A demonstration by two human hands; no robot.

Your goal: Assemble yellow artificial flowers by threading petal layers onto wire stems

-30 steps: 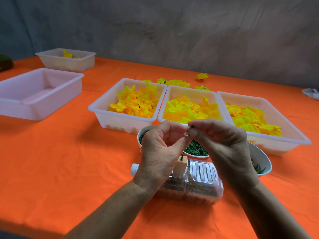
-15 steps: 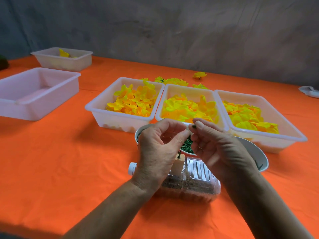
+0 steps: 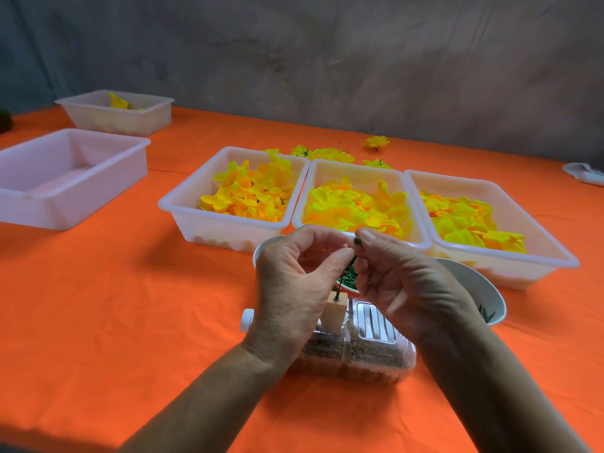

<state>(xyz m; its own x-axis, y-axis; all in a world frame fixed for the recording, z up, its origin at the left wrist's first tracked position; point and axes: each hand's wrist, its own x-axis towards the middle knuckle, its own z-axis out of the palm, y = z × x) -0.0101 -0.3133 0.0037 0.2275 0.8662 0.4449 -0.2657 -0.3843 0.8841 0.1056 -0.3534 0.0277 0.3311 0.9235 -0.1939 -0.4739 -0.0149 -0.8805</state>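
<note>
Toward the table's (image 3: 98,322) left edge, an empty tray (image 3: 65,178) is seen, with another tray (image 3: 117,114) behind it at the far left corner. At mid-table, three trays of yellow petal layers (image 3: 251,197) are lined up side by side. In front of them, the wire stem (image 3: 341,282), stood in a wooden block (image 3: 334,313) on a plastic bottle (image 3: 359,341), is pinched by the left hand (image 3: 294,289). A small green piece (image 3: 357,240) is pinched at the stem's top by the right hand (image 3: 405,289).
</note>
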